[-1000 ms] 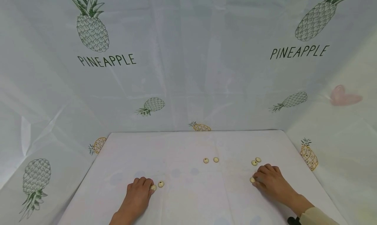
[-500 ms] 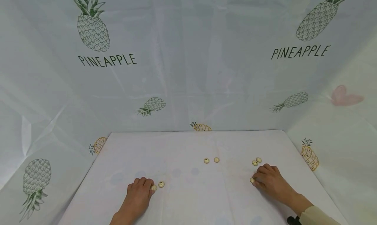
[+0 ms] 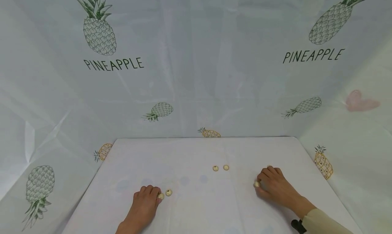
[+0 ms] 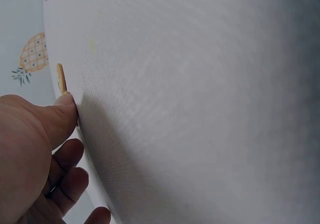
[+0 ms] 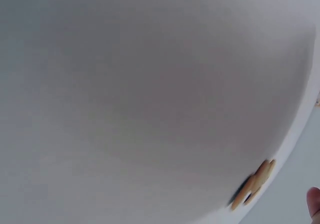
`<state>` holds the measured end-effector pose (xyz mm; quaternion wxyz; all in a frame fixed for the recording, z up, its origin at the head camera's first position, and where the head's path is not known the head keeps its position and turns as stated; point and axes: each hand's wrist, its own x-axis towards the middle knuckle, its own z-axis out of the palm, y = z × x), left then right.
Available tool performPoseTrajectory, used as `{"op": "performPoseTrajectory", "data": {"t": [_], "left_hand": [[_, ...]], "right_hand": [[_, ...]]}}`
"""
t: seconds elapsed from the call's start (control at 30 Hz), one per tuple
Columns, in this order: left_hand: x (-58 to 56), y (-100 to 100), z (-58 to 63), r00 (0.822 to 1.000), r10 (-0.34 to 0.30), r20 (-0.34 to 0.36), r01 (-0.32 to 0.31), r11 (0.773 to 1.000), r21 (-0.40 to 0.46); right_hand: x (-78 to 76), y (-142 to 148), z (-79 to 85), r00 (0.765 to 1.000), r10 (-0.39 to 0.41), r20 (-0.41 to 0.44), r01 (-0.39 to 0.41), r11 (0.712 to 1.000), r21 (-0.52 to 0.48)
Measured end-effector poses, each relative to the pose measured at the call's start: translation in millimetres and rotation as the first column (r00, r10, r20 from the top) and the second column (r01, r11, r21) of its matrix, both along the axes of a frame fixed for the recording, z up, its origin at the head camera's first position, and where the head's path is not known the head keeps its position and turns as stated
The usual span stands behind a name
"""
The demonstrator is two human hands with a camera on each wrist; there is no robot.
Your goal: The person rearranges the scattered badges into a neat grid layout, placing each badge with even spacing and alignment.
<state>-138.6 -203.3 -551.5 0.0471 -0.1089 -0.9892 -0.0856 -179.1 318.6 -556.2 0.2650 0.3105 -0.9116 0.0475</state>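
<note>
- Hung around back and sides: pale cloth [image 3: 196,84], printed with pineapples [image 3: 100,34] and, at right, a reddish heart [image 3: 359,103].
- Spread below: white tabletop [image 3: 196,150] with faint coloured spots.
- With the right hand [image 3: 277,187], gripping a right-side disc [image 3: 257,184] between thumb and fingertip.
- With the left hand [image 3: 145,200], pinching a left-side disc [image 3: 161,196] the same way, low at the table.
- Below the right wrist: dark item [image 3: 299,227].
- Just beside the left-side disc, lying loose: another yellowish disc [image 3: 168,192].
- Farther back, between the hands: two central discs [image 3: 215,168], near each other, apart.
- Mostly hidden behind the right hand: far disc [image 3: 269,166].
- In the right wrist view, lying close together: paired discs [image 5: 261,176], nearly edge-on.
</note>
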Motion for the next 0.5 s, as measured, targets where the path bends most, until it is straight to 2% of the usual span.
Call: {"op": "performPoseTrajectory", "data": {"t": [0.5], "left_hand": [[-1.0, -3, -3.5, 1.0, -0.003, 0.001, 0.003, 1.0, 0.017]], "right_hand": [[-33.2, -55, 13.6, 0.999, -0.007, 0.038, 0.009, 0.999, -0.033]]}}
